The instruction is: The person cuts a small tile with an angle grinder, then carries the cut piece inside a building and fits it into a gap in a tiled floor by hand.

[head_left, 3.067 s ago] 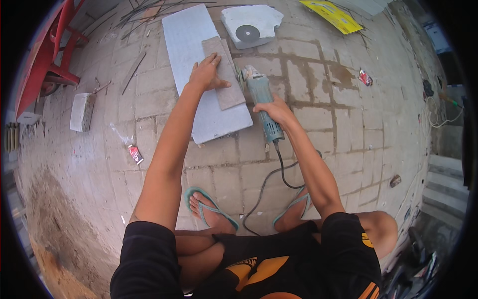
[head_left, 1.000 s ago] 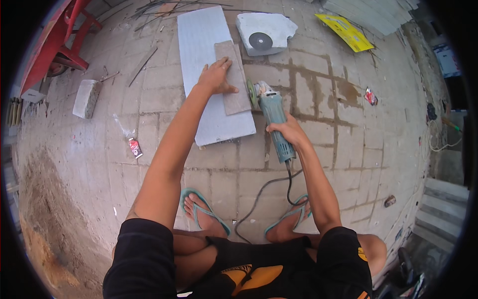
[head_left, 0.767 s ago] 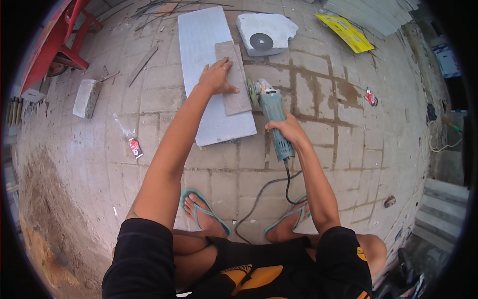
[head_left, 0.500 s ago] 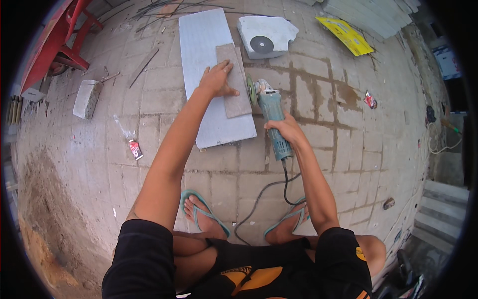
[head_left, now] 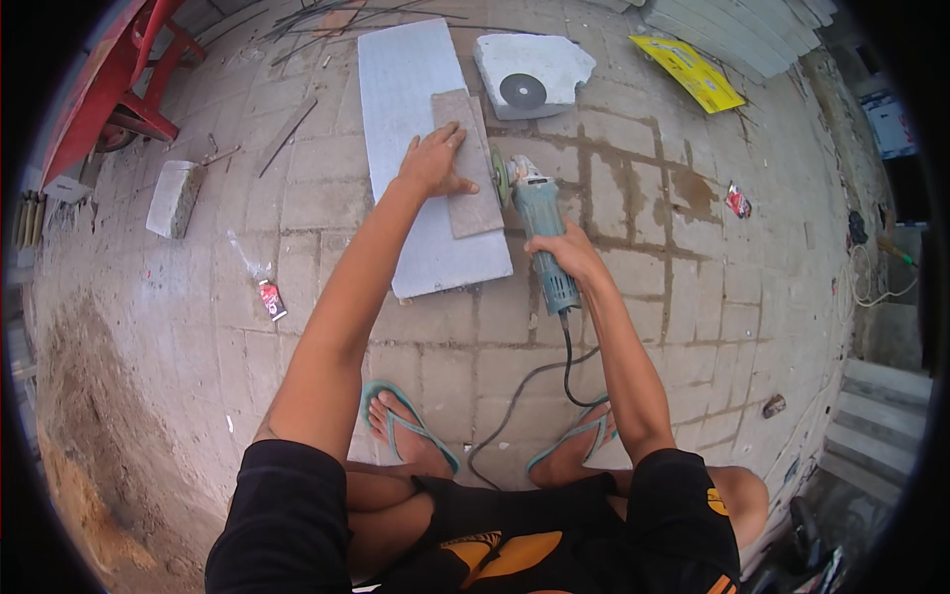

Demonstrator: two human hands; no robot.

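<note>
My left hand lies with fingers spread on a narrow grey-brown tile strip, pressing it against a long pale block on the paving. In my right hand is a teal angle grinder, gripped round its body. The grinder's green disc stands on edge right beside the strip's right side; whether it touches, I cannot tell. A black power cord runs from the grinder's rear toward my feet.
Beyond the grinder a white block carries a dark cutting disc. A yellow packet lies at the far right, a red wheelbarrow stands at the far left. A broken block and small red packets lie on the paving.
The whole view has shifted very slightly. Both hands, the tile strip and the grinder keep nearly the same places relative to each other.
</note>
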